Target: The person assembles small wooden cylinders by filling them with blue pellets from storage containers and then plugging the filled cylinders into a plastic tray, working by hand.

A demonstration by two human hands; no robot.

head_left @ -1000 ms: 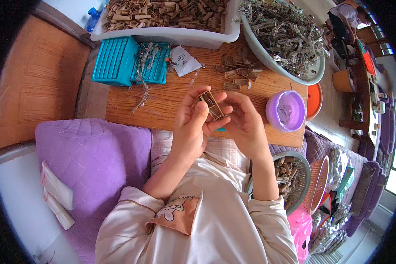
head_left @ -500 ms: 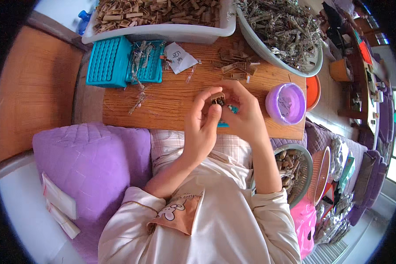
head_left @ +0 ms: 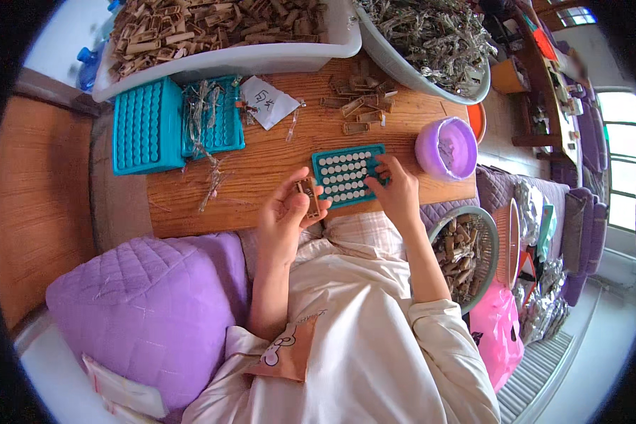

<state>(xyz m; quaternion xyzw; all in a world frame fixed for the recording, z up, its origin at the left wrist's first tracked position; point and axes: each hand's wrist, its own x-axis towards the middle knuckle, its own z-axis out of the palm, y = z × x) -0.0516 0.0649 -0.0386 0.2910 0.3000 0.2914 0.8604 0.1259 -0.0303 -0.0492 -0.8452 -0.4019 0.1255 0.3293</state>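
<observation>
Having parted, right hand (head_left: 397, 187) at tray (head_left: 350, 150), left hand (head_left: 281, 215) holding brown case (head_left: 308, 198)

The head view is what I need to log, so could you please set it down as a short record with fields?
Left hand: grip on a small brown casing
Right hand: at the right side of a teal tray, thumb and fingers apart; contact unclear
Tray contents: rows of white discs
Right of tray: purple bowl
Beyond tray: loose brown casings
Left on table: teal tray stack
Surface: wooden table
</observation>
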